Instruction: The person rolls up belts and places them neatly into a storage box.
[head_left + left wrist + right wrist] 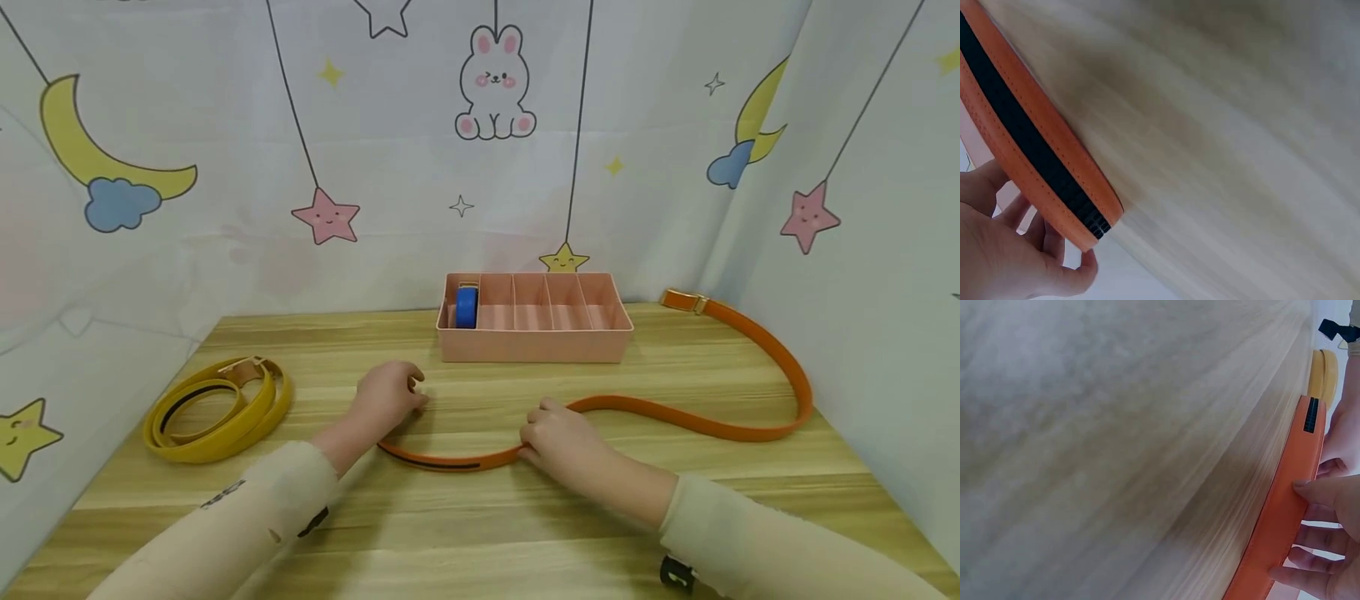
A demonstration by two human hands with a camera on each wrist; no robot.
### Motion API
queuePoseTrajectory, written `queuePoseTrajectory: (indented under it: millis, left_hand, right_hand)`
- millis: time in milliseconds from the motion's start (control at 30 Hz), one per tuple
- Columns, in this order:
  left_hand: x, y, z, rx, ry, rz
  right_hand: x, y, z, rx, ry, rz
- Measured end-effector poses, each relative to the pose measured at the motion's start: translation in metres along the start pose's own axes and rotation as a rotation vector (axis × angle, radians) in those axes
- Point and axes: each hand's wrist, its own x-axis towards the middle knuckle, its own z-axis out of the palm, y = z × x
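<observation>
An orange belt (675,417) stands on its edge in a long curve across the wooden table. My right hand (566,442) pinches its strap partway along; in the right wrist view the thumb (1302,485) lies on the strap's near face. My left hand (390,396) is by the belt's other end, fingers loosely bent with a gap to the thumb. The left wrist view shows that end with its black strip (1029,134) in front of the left hand, which appears not to grip it. A gold buckle (701,304) is at the far right end.
A coiled yellow belt (258,417) lies at the left of the table. Behind the hands stands a pink divided box (532,346), with a rolled blue belt (467,307) in its leftmost compartment. A printed curtain (405,167) rises behind the table.
</observation>
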Motion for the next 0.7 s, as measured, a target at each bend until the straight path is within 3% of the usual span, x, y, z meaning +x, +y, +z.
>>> queuePoseTrajectory:
  millis: [200,333,500,600,700]
  left_hand:
    - [-0.007,-0.002,0.004,-0.043,0.056,0.044]
    - [-0.009,-0.008,0.002,-0.078,0.067,-0.015]
    - [-0.011,-0.018,-0.004,-0.172,0.015,-0.097]
    - [-0.013,-0.023,-0.008,-0.199,-0.026,-0.082]
    - [-0.015,-0.026,-0.012,-0.163,-0.065,-0.040]
  right_hand:
    - [0.000,-0.001,0.001,0.006,-0.002,0.027]
    - [0.000,0.001,0.003,0.019,-0.004,0.051]
    - [0.001,0.004,0.003,0.020,-0.007,0.063]
    - [0.001,0.005,0.001,0.016,-0.008,0.065]
    - [0.000,0.007,0.000,0.017,-0.005,0.066]
